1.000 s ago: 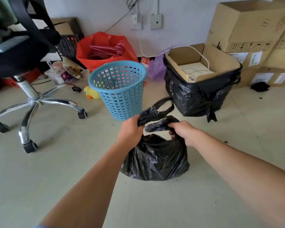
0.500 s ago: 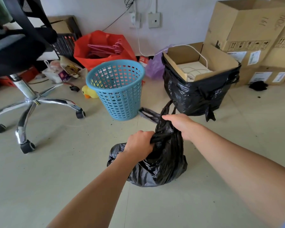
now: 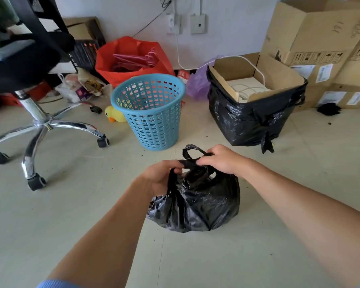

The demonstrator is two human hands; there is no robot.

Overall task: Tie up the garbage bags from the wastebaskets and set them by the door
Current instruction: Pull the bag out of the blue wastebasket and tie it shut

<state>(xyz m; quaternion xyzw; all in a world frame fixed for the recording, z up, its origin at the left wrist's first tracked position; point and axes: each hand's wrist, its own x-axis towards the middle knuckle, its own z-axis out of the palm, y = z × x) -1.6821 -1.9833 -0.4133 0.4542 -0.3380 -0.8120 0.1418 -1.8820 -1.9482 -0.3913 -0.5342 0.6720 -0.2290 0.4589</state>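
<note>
Left hand (image 3: 162, 175): grips one twisted handle of the garbage bag (image 3: 197, 202).
Right hand (image 3: 220, 159): pinches the other handle, crossed over the first.
Garbage bag: sits on the floor (image 3: 71, 204), near the blue wastebasket (image 3: 152, 113).

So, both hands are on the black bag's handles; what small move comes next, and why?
Probably pull the two handles apart to tighten a knot. The left hand and right hand each grip a handle above the garbage bag, which sits on the floor with its mouth gathered but no tight knot showing.
</note>
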